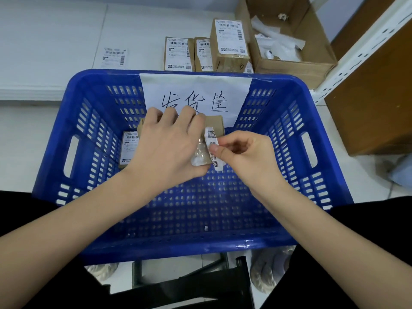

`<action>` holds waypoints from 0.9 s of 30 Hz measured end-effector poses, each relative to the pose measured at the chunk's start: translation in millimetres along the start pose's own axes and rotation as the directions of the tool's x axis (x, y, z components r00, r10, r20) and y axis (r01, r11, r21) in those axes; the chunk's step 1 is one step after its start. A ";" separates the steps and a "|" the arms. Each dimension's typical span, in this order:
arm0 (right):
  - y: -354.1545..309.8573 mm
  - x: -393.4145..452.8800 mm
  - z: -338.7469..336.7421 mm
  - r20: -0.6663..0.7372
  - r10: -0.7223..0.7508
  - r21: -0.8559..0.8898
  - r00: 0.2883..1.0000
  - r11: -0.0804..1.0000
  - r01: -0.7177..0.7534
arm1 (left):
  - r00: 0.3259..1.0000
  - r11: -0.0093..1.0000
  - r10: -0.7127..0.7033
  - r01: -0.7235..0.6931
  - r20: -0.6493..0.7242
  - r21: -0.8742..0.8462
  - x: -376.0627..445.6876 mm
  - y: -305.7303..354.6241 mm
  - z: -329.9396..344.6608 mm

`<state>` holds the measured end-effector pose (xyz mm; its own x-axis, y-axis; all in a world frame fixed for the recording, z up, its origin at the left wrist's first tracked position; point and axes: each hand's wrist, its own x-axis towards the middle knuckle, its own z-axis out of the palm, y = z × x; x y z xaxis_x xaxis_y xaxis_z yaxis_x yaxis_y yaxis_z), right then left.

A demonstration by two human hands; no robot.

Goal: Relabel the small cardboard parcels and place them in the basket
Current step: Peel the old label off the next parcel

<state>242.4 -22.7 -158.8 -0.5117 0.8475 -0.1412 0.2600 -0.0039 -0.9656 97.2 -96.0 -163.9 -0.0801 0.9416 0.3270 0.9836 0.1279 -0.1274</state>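
Peeling goes best slowly: left hand (pixel 169 141) clamps the small brown cardboard parcel (pixel 214 124) above the blue slotted plastic basket (pixel 287 121), right hand (pixel 243 150) pinching the white printed label (pixel 213 142).

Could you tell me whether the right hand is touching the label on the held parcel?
Touching: the head view shows the right hand pinching the label.

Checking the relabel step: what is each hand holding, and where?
Left hand grips the small parcel across its top, above the basket. Right hand pinches the label at its edge.
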 end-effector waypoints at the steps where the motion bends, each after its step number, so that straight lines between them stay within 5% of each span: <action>1: -0.7 1.2 -1.6 -0.002 0.013 0.040 1.000 0.999 -0.013 | 1.000 1.000 -0.004 0.005 0.004 -0.008 0.8 0.1 0.2; 10: -0.7 9.5 -13.6 0.000 0.083 0.211 0.997 0.974 -0.082 | 0.997 0.994 0.021 -0.012 0.075 -0.109 9.8 3.0 2.3; 27: -15.7 38.0 -62.4 -0.146 -0.021 -0.064 0.989 0.998 0.011 | 0.991 0.998 0.054 -0.050 0.124 -0.035 81.7 11.7 9.8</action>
<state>270.0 42.6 -135.3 -0.3922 0.9157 -0.0878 0.3058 0.0397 -0.9513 100.5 -14.5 -147.9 -0.0467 0.9785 0.2010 0.9914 0.0699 -0.1102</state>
